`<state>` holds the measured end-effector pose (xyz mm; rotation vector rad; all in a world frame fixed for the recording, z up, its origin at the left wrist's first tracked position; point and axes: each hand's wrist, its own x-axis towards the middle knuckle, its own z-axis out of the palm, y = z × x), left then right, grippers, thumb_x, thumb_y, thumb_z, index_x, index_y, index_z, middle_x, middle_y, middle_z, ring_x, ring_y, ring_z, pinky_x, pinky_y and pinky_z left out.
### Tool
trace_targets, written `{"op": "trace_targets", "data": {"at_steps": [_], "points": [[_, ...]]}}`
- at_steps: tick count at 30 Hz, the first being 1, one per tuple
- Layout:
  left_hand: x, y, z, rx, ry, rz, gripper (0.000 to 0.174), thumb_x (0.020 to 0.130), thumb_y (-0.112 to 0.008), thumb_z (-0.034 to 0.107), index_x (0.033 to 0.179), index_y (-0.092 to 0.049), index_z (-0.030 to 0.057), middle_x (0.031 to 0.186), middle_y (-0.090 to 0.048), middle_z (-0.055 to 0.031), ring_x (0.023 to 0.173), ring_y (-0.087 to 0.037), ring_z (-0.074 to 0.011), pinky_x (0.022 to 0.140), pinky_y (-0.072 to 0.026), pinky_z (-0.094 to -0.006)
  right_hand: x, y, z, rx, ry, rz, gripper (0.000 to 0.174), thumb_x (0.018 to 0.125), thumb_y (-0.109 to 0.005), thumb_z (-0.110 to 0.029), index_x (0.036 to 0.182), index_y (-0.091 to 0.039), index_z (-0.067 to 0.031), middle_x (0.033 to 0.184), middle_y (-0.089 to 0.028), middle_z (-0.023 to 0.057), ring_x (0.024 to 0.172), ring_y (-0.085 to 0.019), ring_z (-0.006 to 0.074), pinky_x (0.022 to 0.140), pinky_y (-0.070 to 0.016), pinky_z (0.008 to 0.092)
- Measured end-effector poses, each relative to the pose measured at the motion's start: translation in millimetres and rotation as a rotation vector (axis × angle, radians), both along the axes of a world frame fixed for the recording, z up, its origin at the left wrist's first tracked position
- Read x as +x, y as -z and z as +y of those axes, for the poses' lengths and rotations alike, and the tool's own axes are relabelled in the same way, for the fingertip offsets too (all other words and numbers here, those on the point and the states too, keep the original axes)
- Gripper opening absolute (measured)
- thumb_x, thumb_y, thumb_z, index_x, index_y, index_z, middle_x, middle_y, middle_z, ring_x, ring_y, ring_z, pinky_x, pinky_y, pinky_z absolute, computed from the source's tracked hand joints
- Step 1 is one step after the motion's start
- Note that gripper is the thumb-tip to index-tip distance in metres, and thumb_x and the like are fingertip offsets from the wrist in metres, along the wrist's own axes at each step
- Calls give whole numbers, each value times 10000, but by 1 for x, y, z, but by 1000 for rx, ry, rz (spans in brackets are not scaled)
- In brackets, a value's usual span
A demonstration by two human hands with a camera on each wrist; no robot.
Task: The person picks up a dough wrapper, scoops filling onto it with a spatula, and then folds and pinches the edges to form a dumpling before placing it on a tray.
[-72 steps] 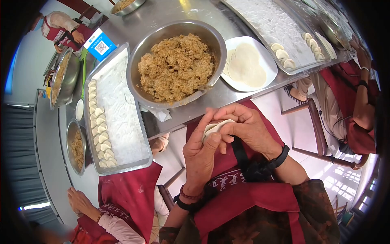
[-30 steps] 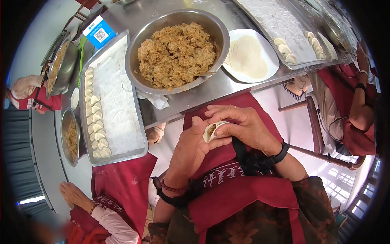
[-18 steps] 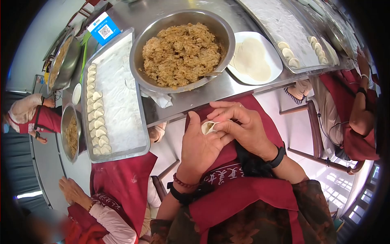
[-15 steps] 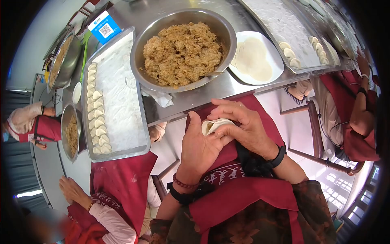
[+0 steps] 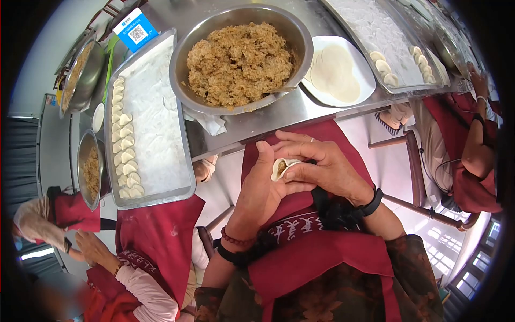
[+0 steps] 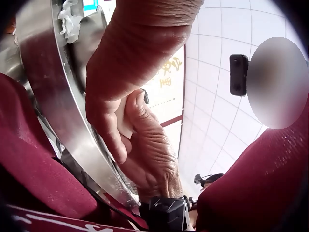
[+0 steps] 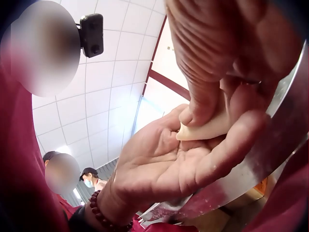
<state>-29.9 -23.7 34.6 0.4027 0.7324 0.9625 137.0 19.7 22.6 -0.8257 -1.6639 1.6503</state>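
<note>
In the head view, a half-closed dumpling (image 5: 281, 168) is between both hands over the lap, its left end gaping with brown filling showing. My left hand (image 5: 257, 190) cradles it from below, fingers bent around its underside and thumb raised beside the open end. With thumb and fingers, my right hand (image 5: 327, 169) pinches the dough edge on the other side. Seen from the right wrist, the right thumb presses the dumpling (image 7: 207, 130) against the left fingers. In the left wrist view the hands hide most of the dough.
A steel bowl (image 5: 298, 51) heaped with filling stands at the table edge, beside a white plate (image 5: 367, 78) of round wrappers (image 5: 335, 75). To the left, a floured tray (image 5: 155, 118) holds rows of dumplings (image 5: 127, 155). Another tray (image 5: 370, 32) lies right. People sit on both sides.
The left thumb, resting on the dumpling at first, now stands up beside it. The right fingers have shifted along the dough edge. At far left, a person in an apron has moved lower in view.
</note>
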Motion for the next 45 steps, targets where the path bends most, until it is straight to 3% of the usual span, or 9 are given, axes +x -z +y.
{"op": "trace_targets", "data": {"at_steps": [5, 11, 14, 29, 32, 38, 41, 44, 45], "points": [[-1, 2, 0, -11, 7, -41, 758, 1014, -193, 619, 1391, -394, -8, 1342, -518, -186, 1200, -575, -298, 971, -524, -485, -1, 1, -1, 43, 13, 3, 180, 863, -690, -74, 1037, -706, -33, 1164, -693, 113, 1326, -487, 304, 1073, -371, 400], [5, 2, 0, -101, -96, -269, 733, 1037, -220, 570, 1373, -382, -60, 1367, -488, -222, 1271, -513, -321, 1094, -415, -519, -3, 10, -3, 99, 174, 61, 115, 870, -678, -61, 975, -710, -25, 1105, -717, 120, 1225, -582, 271, 1014, -426, 376], [7, 8, -4, -161, -156, -388, 644, 1055, -255, 512, 1375, -390, -31, 1390, -472, -218, 1314, -467, -341, 1121, -370, -522, -6, 13, -5, 15, 255, 131, 102, 876, -675, -67, 966, -706, -30, 1083, -724, 114, 1199, -601, 271, 979, -449, 360], [10, 5, -1, -24, -123, -279, 484, 1083, -285, 386, 1406, -365, 35, 1378, -481, -166, 1290, -491, -287, 1101, -404, -487, -2, 5, 2, 391, 158, -112, 167, 817, -743, -87, 968, -676, -67, 1068, -735, 61, 1252, -573, 286, 975, -453, 369], [9, 6, -1, 9, -109, -186, 467, 1082, -322, 362, 1411, -359, 34, 1364, -487, -153, 1272, -505, -268, 1088, -419, -476, -6, -3, -3, 263, 200, -90, 189, 821, -732, -49, 986, -642, -47, 1098, -726, 92, 1248, -580, 275, 974, -467, 359], [5, 9, -4, 22, -60, -82, 460, 1071, -386, 348, 1368, -407, -2, 1318, -518, -143, 1223, -539, -257, 1059, -451, -471, -7, -1, -7, -54, 166, 20, 377, 835, -664, 73, 1181, -562, -40, 1175, -694, 120, 1267, -547, 227, 969, -501, 329], [7, 6, -1, -68, -98, -168, 503, 1072, -349, 393, 1355, -423, -16, 1314, -525, -156, 1234, -534, -281, 1062, -445, -491, -10, -19, -8, -178, 205, 47, 293, 832, -661, 82, 1100, -617, -30, 1148, -701, 128, 1262, -553, 231, 958, -510, 328], [6, 2, 2, -47, -85, -300, 585, 1073, -279, 448, 1392, -382, -31, 1379, -476, -193, 1276, -510, -289, 1086, -434, -487, -5, -8, -2, 305, 130, -140, 145, 861, -687, -11, 1005, -672, -6, 1122, -710, 143, 1196, -607, 245, 971, -485, 325], [6, 3, 1, -56, -87, -314, 591, 1072, -269, 453, 1396, -376, -29, 1394, -465, -198, 1296, -491, -298, 1094, -421, -495, -5, -1, -3, 257, 151, -82, 115, 866, -685, -18, 980, -678, -4, 1117, -710, 140, 1192, -609, 242, 966, -488, 326]]}}
